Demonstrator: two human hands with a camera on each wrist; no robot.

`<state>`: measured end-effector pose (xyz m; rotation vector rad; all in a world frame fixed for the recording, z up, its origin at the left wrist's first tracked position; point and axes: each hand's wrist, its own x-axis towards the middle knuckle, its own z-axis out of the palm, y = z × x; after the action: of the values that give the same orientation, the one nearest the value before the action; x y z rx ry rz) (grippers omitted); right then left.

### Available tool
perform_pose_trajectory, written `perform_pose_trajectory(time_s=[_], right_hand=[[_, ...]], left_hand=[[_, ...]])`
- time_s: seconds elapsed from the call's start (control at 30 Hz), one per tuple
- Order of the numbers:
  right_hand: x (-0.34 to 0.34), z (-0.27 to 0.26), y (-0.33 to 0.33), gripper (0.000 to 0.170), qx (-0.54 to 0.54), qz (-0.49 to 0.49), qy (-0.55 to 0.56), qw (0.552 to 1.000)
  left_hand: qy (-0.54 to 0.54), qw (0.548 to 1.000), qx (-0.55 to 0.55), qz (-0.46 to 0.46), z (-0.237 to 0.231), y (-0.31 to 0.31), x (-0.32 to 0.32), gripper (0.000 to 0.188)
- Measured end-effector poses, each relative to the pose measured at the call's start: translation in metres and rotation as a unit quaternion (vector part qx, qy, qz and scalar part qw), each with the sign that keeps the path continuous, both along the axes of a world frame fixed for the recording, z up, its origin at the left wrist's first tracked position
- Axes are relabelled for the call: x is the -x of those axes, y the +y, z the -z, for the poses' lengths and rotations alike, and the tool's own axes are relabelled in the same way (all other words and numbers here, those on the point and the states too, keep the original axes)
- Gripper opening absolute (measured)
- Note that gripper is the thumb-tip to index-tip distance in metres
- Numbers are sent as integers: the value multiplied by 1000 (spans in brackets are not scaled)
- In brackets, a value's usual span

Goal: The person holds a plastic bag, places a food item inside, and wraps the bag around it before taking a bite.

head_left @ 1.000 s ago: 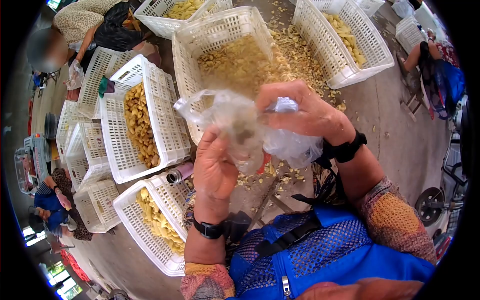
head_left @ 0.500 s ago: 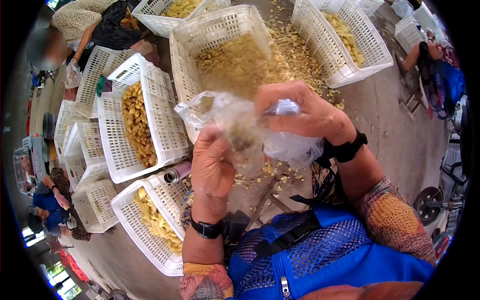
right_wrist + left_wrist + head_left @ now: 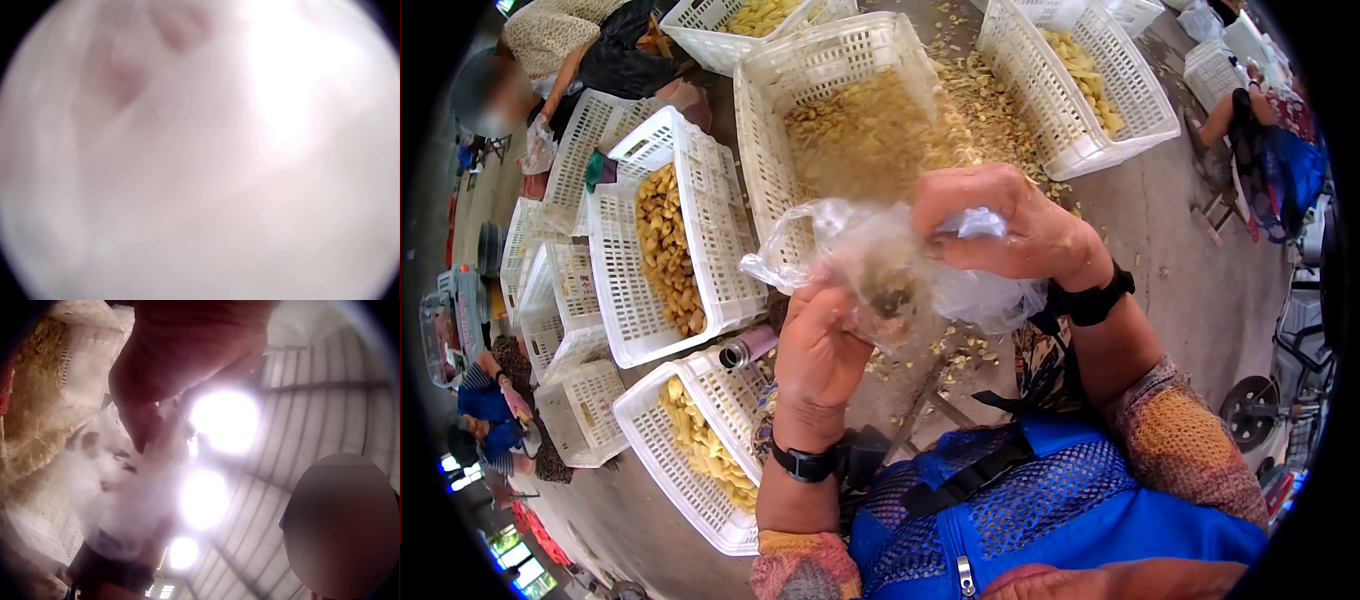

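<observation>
In the head view a clear plastic bag hangs between both hands, over the near edge of a large white crate. My left hand pinches the bag's left side between thumb and fingers. My right hand is curled round bunched plastic, and a loose part of the bag droops below it. Something brownish shows through the middle of the bag, too blurred to name. In the left wrist view the bag is hazy under the fingers. Whitish plastic fills the right wrist view.
The large crate holds yellowish peelings, with more scattered on the floor. Unpeeled ginger fills a crate at left; peeled ginger lies in a crate near my left arm. A pink flask stands between. Other people sit at both sides.
Both hands keep hold of the bag, and its plastic has shifted slightly between them. The crates and flask sit a little further left in the head view.
</observation>
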<state>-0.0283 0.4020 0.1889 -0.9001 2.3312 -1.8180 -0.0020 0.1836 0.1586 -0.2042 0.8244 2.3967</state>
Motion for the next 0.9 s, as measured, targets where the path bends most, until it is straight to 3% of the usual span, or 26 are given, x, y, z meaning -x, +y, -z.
perform_pose_trajectory(time_s=[0.47, 0.6, 0.8, 0.9], right_hand=[[-2, -1, 2, 22, -3, 41, -30, 999], [-1, 2, -2, 22, 7, 30, -22, 999], [-3, -7, -6, 15, -81, -37, 37, 995], [-1, 0, -8, 15, -30, -42, 14, 999]], left_hand=[[59, 996, 63, -36, -3, 1, -2, 49], [68, 995, 68, -42, 3, 2, -3, 47], [25, 999, 42, -13, 1, 0, 1, 40], [13, 999, 45, -21, 6, 0, 0, 37]])
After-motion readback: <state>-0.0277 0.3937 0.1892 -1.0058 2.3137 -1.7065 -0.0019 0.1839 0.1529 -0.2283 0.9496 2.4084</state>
